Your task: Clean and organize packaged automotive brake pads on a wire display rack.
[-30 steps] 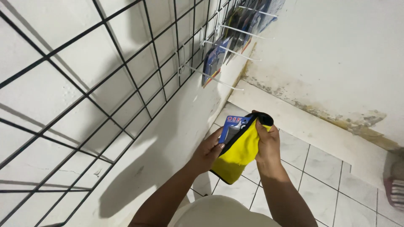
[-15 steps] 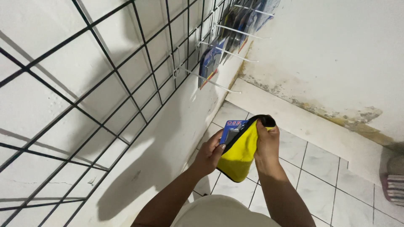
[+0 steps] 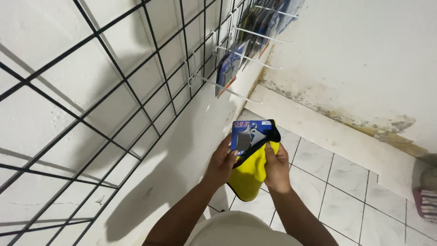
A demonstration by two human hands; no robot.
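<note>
The left hand (image 3: 221, 163) pinches a blue card pack (image 3: 246, 134), half out of a soft yellow pouch (image 3: 250, 175). The right hand (image 3: 276, 167) grips the pouch. The pack looks light and stiff; hold its edges.

Two hands, the left hand (image 3: 221, 161) and the right hand (image 3: 276, 166), one yellow pouch (image 3: 251, 173) and one blue blister card (image 3: 247, 135) appear before one black wire grid panel (image 3: 132, 86). Five white display hooks (image 3: 226, 89) project; the hanging packages (image 3: 236, 64) overlap beyond counting.
</note>
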